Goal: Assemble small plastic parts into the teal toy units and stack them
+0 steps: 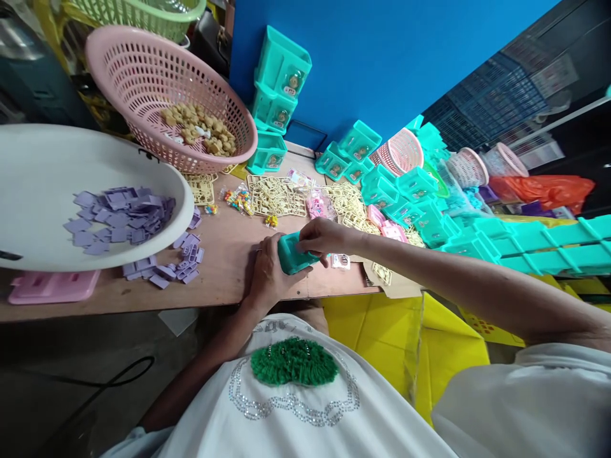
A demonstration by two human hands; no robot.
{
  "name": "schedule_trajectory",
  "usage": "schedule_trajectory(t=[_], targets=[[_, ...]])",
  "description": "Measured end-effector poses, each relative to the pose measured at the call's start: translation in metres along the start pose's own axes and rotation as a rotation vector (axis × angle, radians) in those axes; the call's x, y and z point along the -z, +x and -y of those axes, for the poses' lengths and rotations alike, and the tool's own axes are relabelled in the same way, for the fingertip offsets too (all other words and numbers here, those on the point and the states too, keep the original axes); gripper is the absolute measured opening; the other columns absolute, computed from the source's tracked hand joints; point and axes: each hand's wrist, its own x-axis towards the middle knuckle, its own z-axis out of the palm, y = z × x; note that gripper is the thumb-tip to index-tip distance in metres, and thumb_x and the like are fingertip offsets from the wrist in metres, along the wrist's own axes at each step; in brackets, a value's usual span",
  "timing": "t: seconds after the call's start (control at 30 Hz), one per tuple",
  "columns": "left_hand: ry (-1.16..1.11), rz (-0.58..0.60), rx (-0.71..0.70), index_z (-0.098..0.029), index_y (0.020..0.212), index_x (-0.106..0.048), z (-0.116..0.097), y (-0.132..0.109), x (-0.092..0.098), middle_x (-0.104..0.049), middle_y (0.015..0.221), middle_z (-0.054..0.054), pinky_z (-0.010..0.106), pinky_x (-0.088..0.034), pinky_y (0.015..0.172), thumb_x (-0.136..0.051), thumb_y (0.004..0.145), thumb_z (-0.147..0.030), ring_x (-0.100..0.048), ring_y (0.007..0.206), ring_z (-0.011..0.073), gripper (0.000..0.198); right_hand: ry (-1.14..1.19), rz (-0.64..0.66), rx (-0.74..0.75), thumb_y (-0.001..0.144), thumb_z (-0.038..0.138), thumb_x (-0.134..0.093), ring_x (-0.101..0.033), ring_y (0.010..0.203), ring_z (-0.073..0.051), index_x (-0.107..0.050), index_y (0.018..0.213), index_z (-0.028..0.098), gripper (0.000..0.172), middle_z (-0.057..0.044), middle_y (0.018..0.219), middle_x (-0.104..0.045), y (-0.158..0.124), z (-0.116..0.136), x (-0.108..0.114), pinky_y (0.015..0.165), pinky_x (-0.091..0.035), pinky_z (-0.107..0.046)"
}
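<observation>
Near the table's front edge, my left hand (270,272) is closed around a small teal plastic box (289,254), gripping its left side. The box is tilted, with its open top towards me. Over its right rim reaches my right hand (319,240), fingers bent down into the box; what those fingertips hold, if anything, is hidden. Just behind the box lie a small bundle of yellow and orange pieces (271,221) and a sheet of cream plastic parts on frames (277,196). A small printed card (340,261) rests right of my right hand.
At left, a white basin (28,191) holds purple pieces, with more purple parts (165,264) beside it. Behind it stands a pink basket (138,83) with tan pieces. Teal boxes (281,70) are stacked at the back, and several more (429,216) at right.
</observation>
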Motion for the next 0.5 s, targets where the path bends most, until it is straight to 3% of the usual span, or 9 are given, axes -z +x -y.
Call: schedule_trajectory(t=[0.13,0.3,0.43,0.5], targets=[[0.011,-0.009,0.014,-0.024,0.127,-0.044,0.000,0.000,-0.001,-0.064,0.116,0.010,0.043,-0.054,0.089,-0.095,0.062,-0.031,-0.065,0.107,0.0309,0.083,-0.085,-0.039,-0.047,0.083,0.008,-0.059,-0.048,0.033,-0.008,-0.049,0.054,0.017,0.032,0.006,0.042,-0.048,-0.004,0.010,-0.002,0.035,-0.038,-0.019],[0.028,-0.004,0.002,-0.023,0.127,-0.044,0.000,-0.001,-0.002,-0.064,0.116,0.011,0.044,-0.053,0.090,-0.092,0.065,-0.041,-0.065,0.106,0.0318,0.080,-0.532,-0.087,-0.048,0.084,0.006,-0.054,-0.058,0.040,-0.012,-0.054,0.059,0.015,0.026,0.002,0.045,-0.054,-0.011,0.036,-0.011,0.042,-0.037,-0.020],[0.043,-0.020,-0.041,-0.022,0.124,-0.045,0.005,0.000,-0.003,-0.064,0.111,0.012,0.047,-0.053,0.089,-0.090,0.067,-0.048,-0.065,0.103,0.0340,0.078,-0.907,-0.185,-0.006,0.081,0.008,-0.059,-0.074,0.074,-0.026,-0.070,0.073,0.008,0.014,-0.016,0.073,-0.073,-0.010,0.052,-0.029,0.061,-0.050,-0.027],[0.041,-0.036,-0.053,-0.022,0.123,-0.045,0.007,0.000,-0.003,-0.064,0.110,0.013,0.047,-0.053,0.089,-0.090,0.067,-0.049,-0.065,0.103,0.0350,0.077,-0.923,-0.226,0.039,0.078,0.008,-0.062,-0.074,0.085,-0.031,-0.072,0.077,0.006,0.010,-0.021,0.084,-0.076,-0.008,0.053,-0.032,0.070,-0.053,-0.031]])
